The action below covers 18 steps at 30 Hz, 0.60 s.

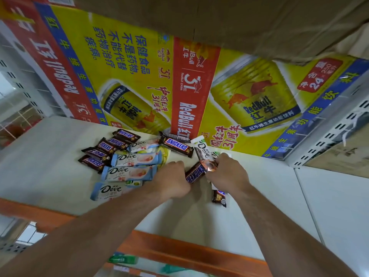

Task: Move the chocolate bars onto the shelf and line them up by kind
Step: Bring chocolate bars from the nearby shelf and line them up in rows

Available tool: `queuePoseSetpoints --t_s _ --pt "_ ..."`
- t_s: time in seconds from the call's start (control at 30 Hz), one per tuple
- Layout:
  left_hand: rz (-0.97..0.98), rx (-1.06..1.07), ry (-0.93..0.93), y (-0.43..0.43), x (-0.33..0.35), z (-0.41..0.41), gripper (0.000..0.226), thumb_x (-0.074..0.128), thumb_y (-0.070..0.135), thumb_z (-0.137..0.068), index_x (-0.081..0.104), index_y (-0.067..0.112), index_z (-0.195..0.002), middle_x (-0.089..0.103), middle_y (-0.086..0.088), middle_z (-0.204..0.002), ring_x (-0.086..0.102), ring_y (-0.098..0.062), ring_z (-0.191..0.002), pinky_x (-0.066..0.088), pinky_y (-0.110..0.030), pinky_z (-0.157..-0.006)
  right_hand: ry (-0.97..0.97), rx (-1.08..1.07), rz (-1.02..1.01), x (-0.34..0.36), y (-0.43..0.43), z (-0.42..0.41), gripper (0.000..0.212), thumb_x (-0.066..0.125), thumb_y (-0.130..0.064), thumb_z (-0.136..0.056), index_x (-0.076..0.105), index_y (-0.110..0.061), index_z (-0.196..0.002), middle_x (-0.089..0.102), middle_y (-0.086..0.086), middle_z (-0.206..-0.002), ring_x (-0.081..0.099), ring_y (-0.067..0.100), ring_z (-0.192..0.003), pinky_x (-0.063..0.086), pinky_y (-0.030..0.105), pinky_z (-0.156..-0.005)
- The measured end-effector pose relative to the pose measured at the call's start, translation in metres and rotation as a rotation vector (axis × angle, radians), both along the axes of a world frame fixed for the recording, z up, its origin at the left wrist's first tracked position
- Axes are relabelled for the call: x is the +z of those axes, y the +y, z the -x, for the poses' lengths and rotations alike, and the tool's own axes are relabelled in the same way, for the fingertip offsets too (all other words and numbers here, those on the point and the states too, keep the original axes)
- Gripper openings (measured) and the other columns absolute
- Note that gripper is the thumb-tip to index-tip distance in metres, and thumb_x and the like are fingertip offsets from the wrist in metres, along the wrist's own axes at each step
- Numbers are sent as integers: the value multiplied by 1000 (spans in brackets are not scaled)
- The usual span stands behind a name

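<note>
White shelf board (279, 206) with an orange front lip (179, 250), a big Red Bull carton (123, 66) lying along the back of it and a plain brown cardboard box (219, 21) sitting on top of that. All the chocolate is already up on the board, but it's a jumble, not sorted. Over on the left there's a Snickers heap (103, 148) with the bars overlapping each other, and right beside it three blue-and-pink Dove bars (135, 158) lying roughly parallel, one in front of the other. Further back a lone Snickers (176, 145) lies just in front of the carton. Both arms reach in from below. The left hand (171, 178) is curled up, knuckles toward me, and as far as I can see it's gripping the near end of the Snickers bar (194, 172) that runs slantwise between the two hands. The right hand (227, 172) has its fingers closed on the crinkled end of a white Dove bar (202, 148), which points off toward the carton. One more Snickers, the stray bar (219, 196), pokes out from under the right wrist.
</note>
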State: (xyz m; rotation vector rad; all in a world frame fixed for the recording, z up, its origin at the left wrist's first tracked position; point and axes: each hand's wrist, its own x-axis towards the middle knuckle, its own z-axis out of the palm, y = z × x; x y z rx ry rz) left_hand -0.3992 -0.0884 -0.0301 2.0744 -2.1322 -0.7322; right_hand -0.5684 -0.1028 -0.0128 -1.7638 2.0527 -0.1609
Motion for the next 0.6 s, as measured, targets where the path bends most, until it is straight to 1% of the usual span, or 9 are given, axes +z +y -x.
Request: queuePoseSetpoints --t_s 0.1,0.17,0.23,0.27,0.33,0.43,0.53,0.57,0.6 --pt "-88 109 145 1 9 -4 28 62 29 -81 51 17 -104 60 -3 -97 60 -22 -89 47 -30 -62 -72 -2 -16 -1 2 1 18 59 -32 -80 51 -22 -93 59 -3 -86 58 19 -80 37 28 -58" --pt "-117 197 284 0 15 -6 24 60 22 -82 52 16 -104 62 -3 -94 63 -21 -87 50 -32 -60 -164 -20 27 -1 3 4 9 56 -28 -85 50 -21 -85 59 -2 -79 56 18 -74 37 29 -55" --pt "-118 281 421 1 19 -7 17 60 14 -81 56 16 -97 68 -7 -90 68 -24 -84 56 -37 -66 -319 -81 89 2 4 8 9 56 -26 -87 53 -19 -83 59 1 -76 55 19 -68 38 29 -53" --pt "-107 314 475 3 21 -6 13 60 11 -80 58 16 -93 71 -9 -87 70 -26 -82 56 -37 -66 -401 -117 118 5 5 11 7 57 -25 -87 56 -19 -83 60 2 -76 56 19 -67 39 27 -51" --pt "-65 371 565 8 26 -2 9 61 9 -81 58 17 -84 73 -12 -84 71 -28 -78 52 -34 -60 -527 -168 157 11 6 17 5 61 -22 -87 61 -19 -83 60 4 -74 55 17 -62 39 23 -46" --pt "-25 449 717 15 36 3 15 59 5 -86 58 19 -82 73 -10 -81 64 -22 -66 46 -31 -57 -650 -178 168 17 9 28 7 63 -19 -85 61 -20 -79 60 7 -74 51 20 -59 38 28 -52" --pt "-59 493 853 22 43 10 13 59 3 -89 61 15 -95 74 -11 -84 61 -18 -63 45 -30 -55 -723 -183 179 22 13 39 11 65 -23 -86 61 -23 -76 62 8 -80 58 29 -71 52 49 -69" --pt "-65 484 878 24 44 14 13 59 3 -90 62 13 -99 74 -11 -85 61 -18 -63 44 -28 -54 -745 -176 177 25 15 44 9 65 -22 -87 62 -20 -79 62 9 -80 57 29 -70 52 50 -69" --pt "-67 470 898 27 44 18 14 59 2 -91 62 11 -102 74 -11 -85 61 -18 -63 44 -27 -53 -772 -162 170 27 17 51 7 65 -20 -88 63 -17 -81 61 10 -78 56 27 -67 50 46 -64"
